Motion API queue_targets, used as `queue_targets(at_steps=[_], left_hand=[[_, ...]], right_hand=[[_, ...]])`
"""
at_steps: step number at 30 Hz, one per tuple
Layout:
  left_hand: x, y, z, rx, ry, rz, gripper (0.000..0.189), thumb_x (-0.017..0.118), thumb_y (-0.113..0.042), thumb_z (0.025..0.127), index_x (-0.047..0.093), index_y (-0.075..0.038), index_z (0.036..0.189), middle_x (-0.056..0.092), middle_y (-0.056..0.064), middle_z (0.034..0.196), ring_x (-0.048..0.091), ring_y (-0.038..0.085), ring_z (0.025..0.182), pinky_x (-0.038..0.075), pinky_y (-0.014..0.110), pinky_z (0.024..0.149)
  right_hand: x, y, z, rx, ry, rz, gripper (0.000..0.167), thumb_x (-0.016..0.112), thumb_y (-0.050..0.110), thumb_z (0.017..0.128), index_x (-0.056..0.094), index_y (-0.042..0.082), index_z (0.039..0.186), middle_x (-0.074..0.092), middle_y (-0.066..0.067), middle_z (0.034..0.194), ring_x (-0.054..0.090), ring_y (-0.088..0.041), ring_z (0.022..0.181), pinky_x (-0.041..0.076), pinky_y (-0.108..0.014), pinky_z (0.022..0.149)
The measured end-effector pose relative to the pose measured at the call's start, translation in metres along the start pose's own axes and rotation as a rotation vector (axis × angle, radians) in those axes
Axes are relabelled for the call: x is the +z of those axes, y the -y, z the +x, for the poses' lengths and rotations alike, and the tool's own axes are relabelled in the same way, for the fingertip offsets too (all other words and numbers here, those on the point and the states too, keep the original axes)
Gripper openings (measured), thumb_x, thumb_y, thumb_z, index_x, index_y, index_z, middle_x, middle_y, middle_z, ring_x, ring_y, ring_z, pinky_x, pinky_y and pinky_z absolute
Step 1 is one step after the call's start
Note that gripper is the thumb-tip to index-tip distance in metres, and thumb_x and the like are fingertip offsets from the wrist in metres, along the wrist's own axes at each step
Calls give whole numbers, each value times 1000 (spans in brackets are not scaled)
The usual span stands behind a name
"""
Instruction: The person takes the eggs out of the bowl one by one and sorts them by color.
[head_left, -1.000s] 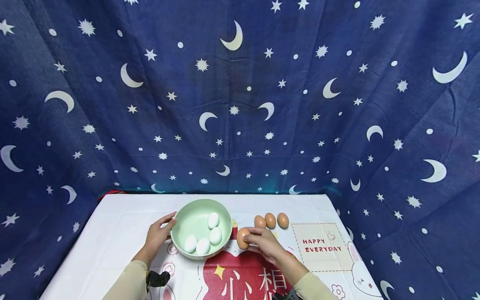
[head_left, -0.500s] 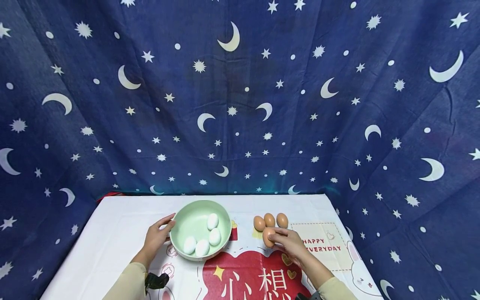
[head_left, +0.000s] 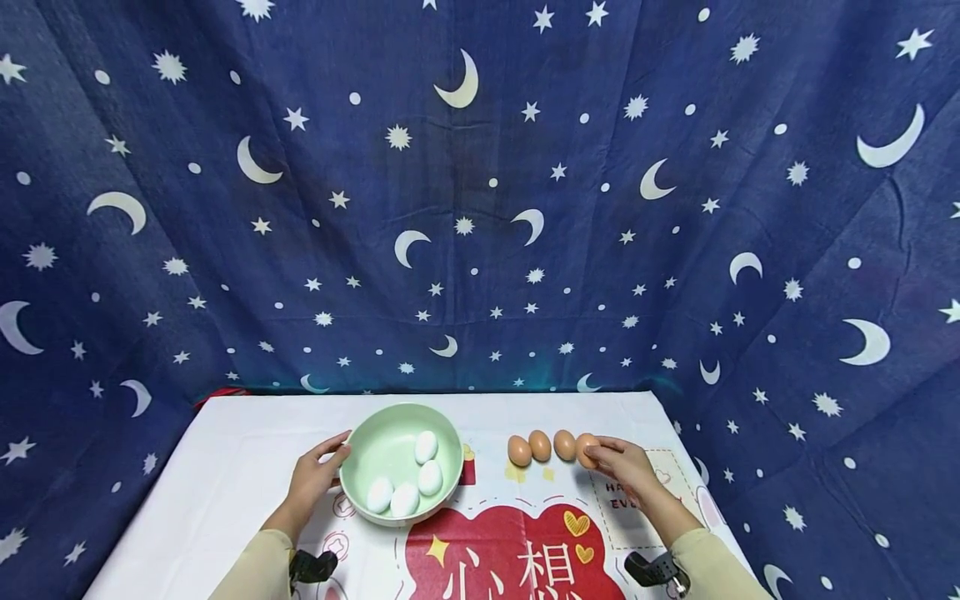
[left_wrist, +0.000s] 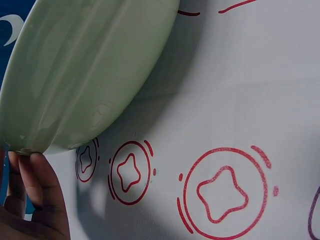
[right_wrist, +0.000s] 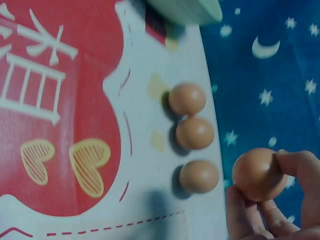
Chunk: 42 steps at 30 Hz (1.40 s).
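My right hand (head_left: 628, 468) has just carried a brown egg (head_left: 587, 452) from below the row to its three o'clock end, pinched snugly between thumb and fingers. It sits just beyond the other brown eggs (head_left: 539, 445); I can't tell whether it touches the tablecloth (head_left: 255, 433) yet. I judge this makes a line of four, apart from the white eggs (head_left: 430, 477) in my bowl (head_left: 386, 454). My left hand (head_left: 311, 479) stays at the bowl's nine o'clock rim, gripping or merely touching, I can't tell.

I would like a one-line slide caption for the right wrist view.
Right hand holds a brown egg near three others lying on a printed tablecloth.
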<state>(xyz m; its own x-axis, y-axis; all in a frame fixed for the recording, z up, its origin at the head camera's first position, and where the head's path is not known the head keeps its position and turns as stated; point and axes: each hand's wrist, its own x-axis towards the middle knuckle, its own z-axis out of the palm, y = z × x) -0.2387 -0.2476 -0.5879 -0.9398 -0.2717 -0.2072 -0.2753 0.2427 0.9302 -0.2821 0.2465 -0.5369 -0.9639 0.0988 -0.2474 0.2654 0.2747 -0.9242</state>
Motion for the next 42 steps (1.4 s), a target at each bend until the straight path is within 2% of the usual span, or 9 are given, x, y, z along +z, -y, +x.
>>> queue_targets(at_steps=[4, 10, 16, 20, 26, 30, 37, 42], left_hand=[[-1, -1, 0, -3, -3, 0, 47, 56, -29, 101, 51, -8, 144, 48, 23, 134, 62, 26, 106, 61, 26, 74], [-1, 0, 1, 0, -8, -3, 46, 56, -26, 101, 51, -8, 143, 49, 24, 134, 64, 23, 101, 61, 26, 72], [0, 0, 2, 4, -7, -9, 46, 56, -27, 101, 52, -8, 142, 50, 23, 133, 63, 22, 101, 61, 26, 72], [0, 1, 1, 6, -7, -10, 46, 57, -27, 101, 52, -7, 142, 50, 23, 132, 64, 21, 99, 61, 26, 71], [-1, 3, 2, 8, -3, -19, 46, 58, -27, 100, 52, -8, 142, 51, 22, 132, 64, 19, 97, 61, 26, 72], [-1, 3, 3, 15, -9, -13, 46, 58, -26, 100, 52, -7, 142, 51, 23, 132, 64, 19, 96, 61, 27, 71], [-1, 1, 2, 18, -7, -17, 47, 58, -26, 100, 52, -7, 142, 50, 24, 133, 65, 21, 98, 62, 27, 72], [0, 0, 1, 22, -12, -16, 48, 59, -27, 100, 52, -6, 142, 50, 24, 133, 66, 23, 98, 61, 27, 71]], right_hand=[[-4, -9, 16, 28, -42, 5, 55, 72, 23, 90, 56, -11, 129, 68, -16, 113, 66, -7, 86, 59, -24, 81], [-6, -24, 33, 38, -92, -46, 56, 70, 26, 92, 54, -9, 132, 59, -28, 126, 64, -11, 94, 57, -35, 92], [-4, -33, 45, 61, -127, -41, 57, 68, 25, 92, 52, -8, 135, 51, -31, 137, 59, -31, 114, 54, -35, 97], [-3, -42, 48, 80, -139, -53, 57, 66, 26, 93, 50, -7, 137, 50, -30, 138, 53, -37, 123, 50, -42, 103], [-1, -47, 50, 74, -135, -76, 56, 65, 24, 94, 50, -8, 137, 52, -30, 136, 58, -32, 116, 54, -39, 98], [1, -49, 54, 75, -141, -79, 56, 65, 25, 94, 50, -7, 138, 50, -30, 139, 58, -34, 120, 53, -39, 99], [5, -54, 61, 75, -144, -51, 59, 65, 24, 94, 47, -7, 140, 46, -31, 143, 48, -42, 131, 43, -50, 110], [8, -57, 62, 93, -147, -83, 62, 66, 30, 93, 47, -4, 142, 45, -29, 144, 45, -43, 132, 37, -53, 113]])
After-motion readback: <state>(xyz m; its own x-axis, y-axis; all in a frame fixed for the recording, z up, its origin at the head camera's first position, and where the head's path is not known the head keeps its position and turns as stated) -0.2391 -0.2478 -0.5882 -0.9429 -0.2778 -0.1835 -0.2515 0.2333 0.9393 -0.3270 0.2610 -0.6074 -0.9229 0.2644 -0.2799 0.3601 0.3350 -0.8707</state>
